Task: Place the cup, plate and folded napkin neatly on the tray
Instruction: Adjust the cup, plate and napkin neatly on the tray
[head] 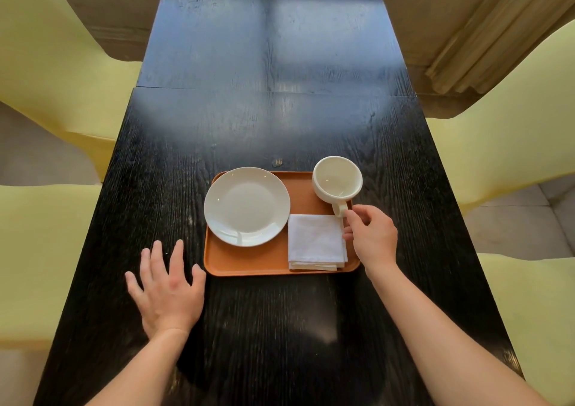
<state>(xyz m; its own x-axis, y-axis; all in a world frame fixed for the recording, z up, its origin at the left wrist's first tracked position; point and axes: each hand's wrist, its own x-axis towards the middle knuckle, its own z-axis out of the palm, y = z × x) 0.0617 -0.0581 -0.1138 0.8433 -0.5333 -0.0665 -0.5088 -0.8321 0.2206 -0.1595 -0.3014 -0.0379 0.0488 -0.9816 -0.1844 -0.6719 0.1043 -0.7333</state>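
An orange tray (249, 259) lies on the dark table. On its left half sits a white plate (246, 206). A folded white napkin (315, 240) lies in the tray's near right corner. At the far right corner stands an empty white cup (337, 179), upright, with its handle pointing toward me. My right hand (373, 237) hovers at the tray's right edge. Its index fingertip is beside the cup's handle and its thumb is apart, over the napkin's edge. My left hand (166, 290) rests flat on the table left of the tray with its fingers spread.
The black wooden table (280, 110) stretches away from me beyond the tray. Pale yellow chairs (46, 63) stand along both sides, with another chair (513, 141) on the right. A curtain (482, 25) hangs at the far right.
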